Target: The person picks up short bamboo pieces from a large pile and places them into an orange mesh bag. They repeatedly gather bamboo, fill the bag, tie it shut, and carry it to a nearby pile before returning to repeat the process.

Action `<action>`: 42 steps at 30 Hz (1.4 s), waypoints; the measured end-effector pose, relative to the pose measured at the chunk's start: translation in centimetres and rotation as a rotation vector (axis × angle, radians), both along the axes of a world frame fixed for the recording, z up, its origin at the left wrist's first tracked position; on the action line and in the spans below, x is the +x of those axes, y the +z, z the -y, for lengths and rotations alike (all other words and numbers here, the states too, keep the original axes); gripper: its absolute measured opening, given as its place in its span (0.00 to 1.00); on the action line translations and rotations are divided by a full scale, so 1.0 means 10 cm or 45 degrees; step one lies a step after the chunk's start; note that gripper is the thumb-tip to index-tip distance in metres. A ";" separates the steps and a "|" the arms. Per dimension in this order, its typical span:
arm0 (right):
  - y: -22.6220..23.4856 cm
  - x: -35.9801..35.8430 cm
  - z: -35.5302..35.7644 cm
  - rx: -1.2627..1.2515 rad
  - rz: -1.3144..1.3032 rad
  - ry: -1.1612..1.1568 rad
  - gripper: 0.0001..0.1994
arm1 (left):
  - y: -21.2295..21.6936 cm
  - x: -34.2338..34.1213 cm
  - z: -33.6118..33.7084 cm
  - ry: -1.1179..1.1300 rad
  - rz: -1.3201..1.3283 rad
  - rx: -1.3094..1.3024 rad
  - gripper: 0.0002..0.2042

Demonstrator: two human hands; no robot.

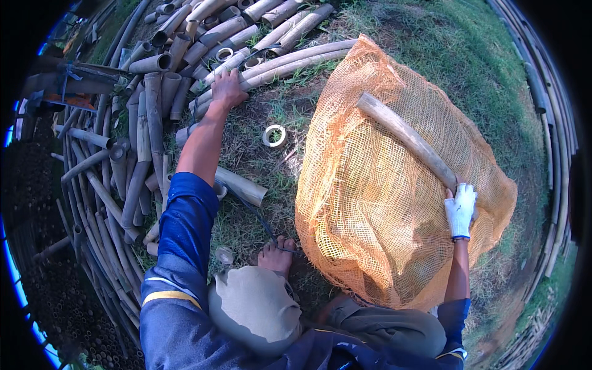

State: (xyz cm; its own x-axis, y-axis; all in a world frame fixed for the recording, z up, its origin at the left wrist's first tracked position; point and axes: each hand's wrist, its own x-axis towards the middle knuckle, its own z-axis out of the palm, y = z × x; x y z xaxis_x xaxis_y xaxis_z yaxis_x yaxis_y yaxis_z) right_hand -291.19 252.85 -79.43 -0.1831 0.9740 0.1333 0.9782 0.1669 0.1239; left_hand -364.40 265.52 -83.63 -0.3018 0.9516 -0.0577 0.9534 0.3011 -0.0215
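The left hand [227, 88], bare, reaches far forward and lies palm down on the pile of cut bamboo pieces [185, 43], its fingers curled over a long pale bamboo pole [290, 61] that runs from the pile toward the sack; whether the fingers fully close around the pole cannot be told. The right hand [460, 209], in a white knit glove, is wrapped firmly round the lower end of a thick bamboo length [404, 137], which slants up and to the left across the top of an orange mesh sack [370, 216]. The sack bulges on the grass [431, 43] between the two hands, nearer the right one, and the held bamboo length rests against its netting. Well apart from the right hand, between the left forearm and the sack, a short ring of bamboo [274, 135] lies on the ground, and a stubby bamboo section [242, 185] lies just beside the blue sleeve [185, 228]. A bare foot [277, 255] sits at the sack's near edge. More long bamboo poles [105, 203] are stacked along the left.
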 end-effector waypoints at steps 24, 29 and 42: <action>-0.48 2.05 2.63 -0.003 -1.053 -1.512 0.39 | 1.92 3.16 1.15 -1.087 0.826 0.025 0.35; -1.04 2.23 2.53 -0.315 -1.424 -1.532 0.26 | 0.92 4.05 1.18 -1.372 0.727 -0.264 0.34; -0.44 2.65 2.70 0.071 -0.667 -1.356 0.24 | 0.73 2.90 1.20 -0.705 0.905 0.912 0.08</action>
State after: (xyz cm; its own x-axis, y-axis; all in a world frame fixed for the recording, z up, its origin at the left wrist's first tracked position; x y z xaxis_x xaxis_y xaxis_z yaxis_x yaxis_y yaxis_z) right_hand -264.67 225.90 -83.81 0.8050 0.5932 -0.0022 0.5549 -0.7543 -0.3509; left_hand -335.43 253.51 -76.30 0.0522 0.8267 0.5602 0.6869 -0.4369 0.5808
